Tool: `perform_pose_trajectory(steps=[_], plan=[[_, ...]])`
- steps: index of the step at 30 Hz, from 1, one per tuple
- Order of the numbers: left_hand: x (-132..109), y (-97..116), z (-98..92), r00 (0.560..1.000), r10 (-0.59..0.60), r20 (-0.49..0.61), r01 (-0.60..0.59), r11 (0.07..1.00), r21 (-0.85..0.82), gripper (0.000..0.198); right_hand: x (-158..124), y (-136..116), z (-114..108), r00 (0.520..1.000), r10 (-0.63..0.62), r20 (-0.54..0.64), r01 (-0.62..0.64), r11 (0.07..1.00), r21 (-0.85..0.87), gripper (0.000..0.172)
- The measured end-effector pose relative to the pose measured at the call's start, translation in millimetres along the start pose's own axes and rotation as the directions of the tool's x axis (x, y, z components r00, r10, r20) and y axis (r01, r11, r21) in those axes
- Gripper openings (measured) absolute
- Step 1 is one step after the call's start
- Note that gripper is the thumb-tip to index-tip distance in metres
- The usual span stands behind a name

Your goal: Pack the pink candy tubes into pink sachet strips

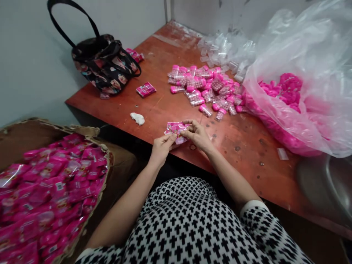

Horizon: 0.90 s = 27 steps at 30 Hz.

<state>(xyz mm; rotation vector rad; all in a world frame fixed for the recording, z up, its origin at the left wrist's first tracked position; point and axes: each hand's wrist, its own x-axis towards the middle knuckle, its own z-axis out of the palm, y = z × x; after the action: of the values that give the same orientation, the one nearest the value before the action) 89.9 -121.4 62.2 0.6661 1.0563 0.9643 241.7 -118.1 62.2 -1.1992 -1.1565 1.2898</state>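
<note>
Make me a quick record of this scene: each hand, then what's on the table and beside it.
Left hand: fingers gripping printed pink packet
Right hand: fingers on the packet's right side
Table, far side: pink-capped clear bottles holding small balls; clear plastic containers behind
Table, right: clear plastic bag, small pink pieces inside
Table, left: floral handbag, another packet, white scrap
Beside table, left: cardboard box of pink packets

Dim, flat light — soft, blurry edges — pale sheen on the plastic bag (pixel 324 47)
</note>
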Motion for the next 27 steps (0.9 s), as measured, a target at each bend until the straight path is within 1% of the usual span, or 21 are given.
perform_pose_trajectory(steps=[1,2,4,5,6,8,10,12,14,15,16,17,18,19,20,21,22,23,24,25,27], plan=[[0.7,-0.6,1.4,0.998,-0.039,0.039,0.040,0.999,-0.018,0.033,-0.1,-1.4,-4.9,0.999,0.002,0.042,0.001,0.998,-0.064,0.033],[1.5,-1.6,2.6,0.997,-0.049,0.060,0.050,0.999,-0.016,0.032,0.9,-3.2,-11.0,0.998,-0.005,0.067,0.014,0.989,-0.146,0.030],[2.5,-4.1,4.5,0.997,-0.060,0.047,0.061,0.998,-0.019,0.031,6.7,-8.8,-26.6,0.998,-0.056,0.038,0.066,0.925,-0.374,0.021],[2.7,-5.3,5.1,0.997,-0.072,0.025,0.073,0.997,-0.029,0.031,11.6,-12.9,-35.7,0.995,-0.101,-0.017,0.078,0.854,-0.514,0.019],[2.7,-6.3,5.5,0.996,-0.084,0.004,0.084,0.996,-0.042,0.030,17.7,-17.4,-45.2,0.984,-0.154,-0.087,0.060,0.753,-0.655,0.018],[2.3,-7.1,6.0,0.994,-0.105,-0.033,0.103,0.992,-0.079,0.029,31.6,-26.3,-63.2,0.950,-0.230,-0.213,-0.073,0.499,-0.863,0.024],[2.0,-6.0,6.4,0.989,-0.134,-0.061,0.125,0.984,-0.126,0.026,45.6,-32.0,-77.0,0.940,-0.220,-0.260,-0.196,0.274,-0.941,0.030],[2.5,-3.3,6.7,0.983,-0.165,-0.084,0.148,0.973,-0.176,0.022,56.7,-33.0,-85.3,0.956,-0.146,-0.253,-0.237,0.118,-0.964,0.036],[4.2,-0.1,6.7,0.975,-0.192,-0.114,0.162,0.960,-0.227,0.018,62.9,-30.6,-89.5,0.967,-0.078,-0.244,-0.242,0.039,-0.970,0.037],[5.4,1.2,6.6,0.971,-0.199,-0.129,0.162,0.954,-0.254,0.017,63.5,-28.8,-90.7,0.966,-0.071,-0.250,-0.249,0.030,-0.968,0.035],[6.8,2.2,6.6,0.969,-0.205,-0.142,0.158,0.946,-0.282,0.016,62.0,-27.0,-91.2,0.962,-0.085,-0.258,-0.256,0.041,-0.966,0.035],[8.3,2.7,6.7,0.967,-0.205,-0.149,0.151,0.938,-0.312,0.016,58.2,-25.3,-90.9,0.957,-0.114,-0.268,-0.260,0.076,-0.963,0.034],[9.7,2.8,6.9,0.967,-0.204,-0.151,0.142,0.929,-0.343,0.015,52.0,-23.9,-89.4,0.950,-0.148,-0.275,-0.255,0.143,-0.956,0.034],[11.0,2.6,7.5,0.968,-0.201,-0.149,0.132,0.918,-0.375,0.015,43.6,-22.6,-86.3,0.944,-0.169,-0.282,-0.236,0.248,-0.940,0.033],[12.2,2.0,8.3,0.970,-0.196,-0.144,0.122,0.905,-0.407,0.015,33.0,-21.6,-81.5,0.944,-0.166,-0.286,-0.204,0.389,-0.898,0.031],[13.2,1.4,9.5,0.972,-0.190,-0.138,0.112,0.892,-0.438,0.015,20.6,-20.6,-74.6,0.950,-0.135,-0.283,-0.165,0.554,-0.816,0.030],[14.1,0.8,10.9,0.974,-0.182,-0.134,0.100,0.879,-0.466,0.016,7.1,-19.7,-65.9,0.962,-0.071,-0.264,-0.134,0.717,-0.684,0.030],[14.8,0.3,12.6,0.976,-0.175,-0.131,0.090,0.866,-0.491,0.015,-6.9,-18.9,-55.6,0.973,0.003,-0.230,-0.124,0.849,-0.513,0.031],[15.3,-0.1,14.3,0.977,-0.170,-0.130,0.081,0.855,-0.513,0.015,-20.6,-18.1,-44.1,0.981,0.071,-0.178,-0.130,0.930,-0.344,0.031],[15.6,-0.5,16.0,0.977,-0.169,-0.130,0.076,0.844,-0.531,0.013,-33.3,-17.4,-32.3,0.984,0.116,-0.135,-0.143,0.966,-0.216,0.031],[15.4,-1.1,19.1,0.978,-0.170,-0.125,0.072,0.826,-0.558,0.011,-53.2,-15.9,-9.8,0.983,0.156,-0.094,-0.162,0.985,-0.057,0.031]])
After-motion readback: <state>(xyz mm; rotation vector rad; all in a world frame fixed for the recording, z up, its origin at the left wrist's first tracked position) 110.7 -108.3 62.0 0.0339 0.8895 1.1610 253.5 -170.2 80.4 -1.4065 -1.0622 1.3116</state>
